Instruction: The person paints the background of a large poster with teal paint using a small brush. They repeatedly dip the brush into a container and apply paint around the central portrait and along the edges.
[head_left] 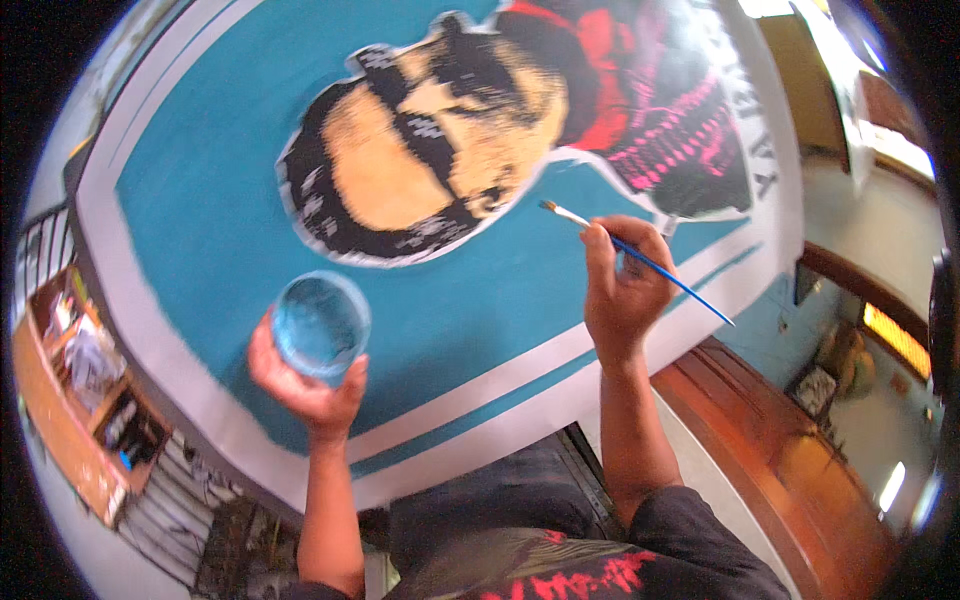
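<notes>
Filling the frame's upper half, a large teal-painted panel with grey borders point(200, 240) carries a tan-and-black portrait point(420, 150). The right hand point(625, 290), at centre right, has its grip closed on a thin blue-handled paintbrush point(640, 258), bristles near the portrait's white outline; short, steady strokes suit that edge. At lower left, the left hand point(305, 385) cups a round clear container of teal paint point(320, 322), with a cluttered wooden shelf point(80, 390) beyond.

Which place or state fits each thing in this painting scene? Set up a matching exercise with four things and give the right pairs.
Things:
1. thin brush
2. clear cup
3. painted board
4. wooden ledge

Descriptions:
A. cradled in the left hand
B. teal ground with grey border
C. pinched in the right hand
D. reddish brown, at lower right

Pairs: 1-C, 2-A, 3-B, 4-D
</notes>
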